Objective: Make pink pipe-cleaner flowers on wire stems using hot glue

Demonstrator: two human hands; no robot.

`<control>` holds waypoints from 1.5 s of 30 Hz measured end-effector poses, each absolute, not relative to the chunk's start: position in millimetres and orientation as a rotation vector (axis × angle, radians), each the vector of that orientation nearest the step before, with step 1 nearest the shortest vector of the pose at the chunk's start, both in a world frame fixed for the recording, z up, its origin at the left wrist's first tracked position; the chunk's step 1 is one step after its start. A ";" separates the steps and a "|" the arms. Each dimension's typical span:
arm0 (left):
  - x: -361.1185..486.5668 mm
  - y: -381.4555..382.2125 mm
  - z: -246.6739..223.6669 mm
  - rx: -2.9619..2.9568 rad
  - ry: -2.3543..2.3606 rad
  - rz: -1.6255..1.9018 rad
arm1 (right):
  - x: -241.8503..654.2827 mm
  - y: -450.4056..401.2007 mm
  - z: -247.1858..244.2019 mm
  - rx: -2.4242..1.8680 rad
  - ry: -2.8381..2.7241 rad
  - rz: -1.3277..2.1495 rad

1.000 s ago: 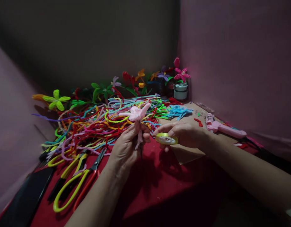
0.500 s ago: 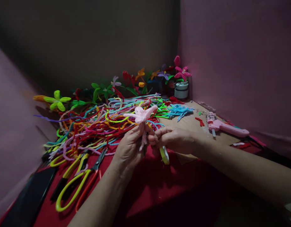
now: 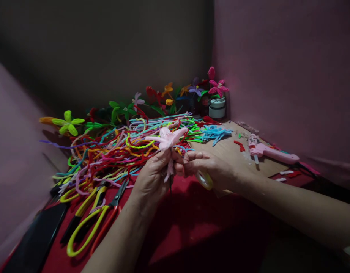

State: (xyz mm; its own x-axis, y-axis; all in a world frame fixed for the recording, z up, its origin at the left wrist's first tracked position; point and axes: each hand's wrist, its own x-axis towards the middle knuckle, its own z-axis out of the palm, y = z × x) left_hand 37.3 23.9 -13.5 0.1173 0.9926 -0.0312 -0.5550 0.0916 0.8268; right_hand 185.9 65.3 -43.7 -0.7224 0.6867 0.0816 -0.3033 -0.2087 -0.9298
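Note:
A pale pink pipe-cleaner flower (image 3: pixel 166 138) stands upright at the middle, its petals spread above my fingers. My left hand (image 3: pixel 152 172) is closed around its thin dark stem, just under the bloom. Fuzzy pink ends (image 3: pixel 168 171) hang below the petals, beside the stem. My right hand (image 3: pixel 210 166) is closed in a pinch close to the left fingertips. Under the right palm shows a yellowish, shiny ring that looks like a roll of tape (image 3: pixel 205 180), partly hidden by the hand. Whether a strip runs from it to the stem, I cannot tell.
Loose coloured pipe cleaners (image 3: pixel 106 159) heap behind my left hand. Yellow-handled scissors (image 3: pixel 86 231) and black-and-yellow pliers (image 3: pixel 81 210) lie at left, near a dark flat object (image 3: pixel 35 239). A pink glue gun (image 3: pixel 273 152) rests on cardboard (image 3: pixel 234 131). Finished flowers (image 3: pixel 68 123) line the back.
The yellowish roll has swung and tilted under my right hand, shifting slightly right. The flower and both hands have moved a little left, with the petals turned slightly.

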 end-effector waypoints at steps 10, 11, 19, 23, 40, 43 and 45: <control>35.0 25.5 -13.4 0.789 0.759 1.319 | 188.7 77.1 -45.9 -0.330 -1.304 2.221; 35.1 25.1 -12.5 0.783 0.780 1.314 | 189.1 78.3 -45.6 -0.325 -1.294 2.251; 40.8 25.2 -5.8 0.573 0.832 1.426 | 194.4 77.0 -40.3 -0.363 -1.213 2.344; 40.1 25.1 -6.5 0.572 0.823 1.420 | 197.5 77.3 -40.5 -0.376 -1.237 2.368; 39.6 26.4 -10.6 0.649 0.855 1.393 | 195.7 76.4 -41.8 -0.317 -1.391 2.321; 36.4 27.2 -12.8 0.691 0.854 1.394 | 193.9 76.1 -40.3 -0.412 -1.359 2.293; 35.0 28.1 -14.8 0.706 0.861 1.392 | 192.9 76.0 -38.7 -0.483 -1.330 2.257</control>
State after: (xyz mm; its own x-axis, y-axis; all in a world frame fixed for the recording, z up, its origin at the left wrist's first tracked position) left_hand 35.0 28.1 -14.8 -0.0205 0.9950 -0.0976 -0.5320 0.0717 0.8437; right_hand 192.9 76.0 -38.7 -0.8259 0.5605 -0.0607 -0.2186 -0.4176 -0.8820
